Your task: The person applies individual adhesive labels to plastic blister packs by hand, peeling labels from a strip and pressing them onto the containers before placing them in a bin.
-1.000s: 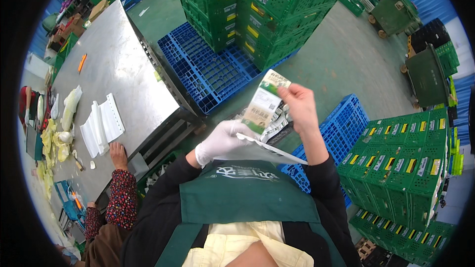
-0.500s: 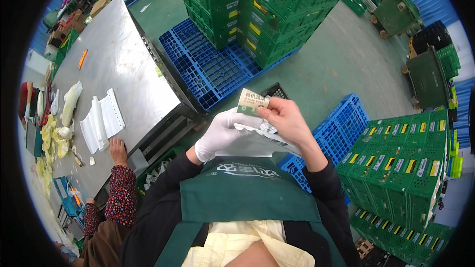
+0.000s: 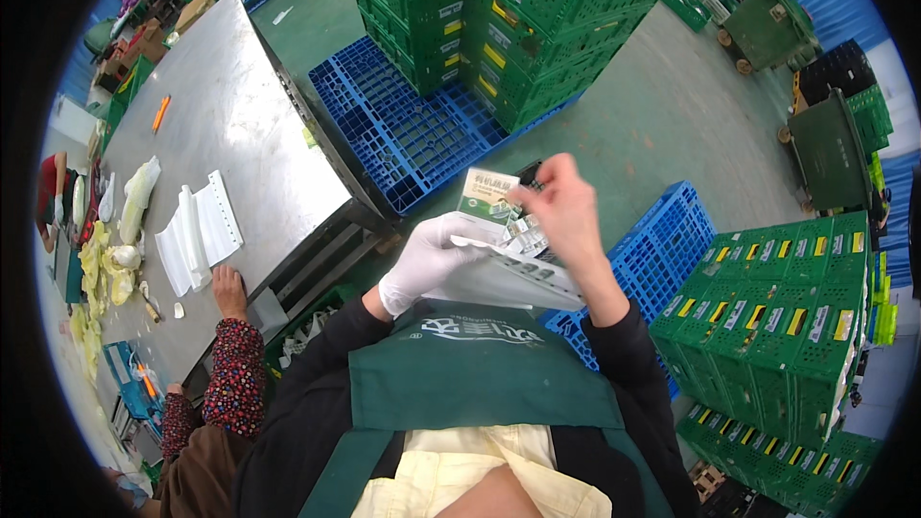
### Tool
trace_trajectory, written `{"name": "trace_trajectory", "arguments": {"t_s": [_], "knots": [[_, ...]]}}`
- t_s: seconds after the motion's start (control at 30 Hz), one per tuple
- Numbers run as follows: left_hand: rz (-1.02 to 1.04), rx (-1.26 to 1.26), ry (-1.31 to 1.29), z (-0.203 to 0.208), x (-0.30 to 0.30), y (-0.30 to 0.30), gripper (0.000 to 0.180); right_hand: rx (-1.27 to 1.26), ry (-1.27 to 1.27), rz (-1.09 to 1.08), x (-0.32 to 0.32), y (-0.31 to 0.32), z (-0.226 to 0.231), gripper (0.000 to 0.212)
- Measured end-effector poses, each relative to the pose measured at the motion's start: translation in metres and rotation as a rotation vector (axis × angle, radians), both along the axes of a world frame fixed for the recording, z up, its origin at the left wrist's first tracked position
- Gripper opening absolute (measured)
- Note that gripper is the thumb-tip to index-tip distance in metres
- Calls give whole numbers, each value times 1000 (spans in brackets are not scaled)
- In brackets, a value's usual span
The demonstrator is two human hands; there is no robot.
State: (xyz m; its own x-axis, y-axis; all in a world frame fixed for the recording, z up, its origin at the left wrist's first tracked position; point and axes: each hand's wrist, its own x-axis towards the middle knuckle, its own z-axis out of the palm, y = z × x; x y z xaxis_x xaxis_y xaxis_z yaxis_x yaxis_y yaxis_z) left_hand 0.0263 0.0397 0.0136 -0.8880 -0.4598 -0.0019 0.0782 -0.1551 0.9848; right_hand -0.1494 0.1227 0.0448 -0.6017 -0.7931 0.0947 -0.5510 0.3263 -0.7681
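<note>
In the middle, my left hand (image 3: pixel 436 254), in a white glove, is closed round a white sheet (image 3: pixel 513 278) with dark marks along its edge. A cream-and-green printed card (image 3: pixel 487 190) stands up beyond the gloved fingers, seemingly held with the sheet. Small white pieces (image 3: pixel 523 235) lie between the sheet and my bare right hand (image 3: pixel 566 216). That hand is raised at the card's right side, its fingers bent and smeared by motion. Whether the fingertips grip anything is unclear. The left fingertips are partly hidden.
Left is a metal table (image 3: pixel 225 86) with another white sheet (image 3: pixel 199 235), an orange tool (image 3: pixel 161 115) and yellow leaves (image 3: pixel 91 259). A co-worker's hand (image 3: pixel 228 293) rests on its edge. Green crates (image 3: pixel 547 29) stack on a blue pallet (image 3: pixel 413 134); more crates (image 3: pixel 767 317) stand right.
My right hand has lifted and moved slightly right, its thumb no longer over the card's face. The card stays by my left hand, showing more of its face. The white sheet has shifted slightly.
</note>
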Motion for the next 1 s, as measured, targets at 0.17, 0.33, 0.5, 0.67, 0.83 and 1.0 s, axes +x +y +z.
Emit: {"name": "trace_trajectory", "arguments": {"t_s": [0.17, 0.33, 0.5, 0.67, 0.83, 1.0], "knots": [[154, 255, -48, 5, 2, -10, 23, -33, -61, 358, -9, 23, 30, 30], [223, 214, -69, 7, 3, -20, 19, -36, 79, 552, -15, 32, 6, 27], [177, 228, -114, 11, -2, -18, 18, -53, 172, 560, -7, 25, 27, 23], [132, 219, -111, 13, -9, -13, 17, -10, 502, 645, -1, 11, 17, 18], [100, 308, -109, 8, -13, -17, 18, -164, 741, 751, 8, 12, 12, 9], [116, 205, -56, 7, -10, -20, 17, -246, 228, 350, 13, 15, 15, 17]]}}
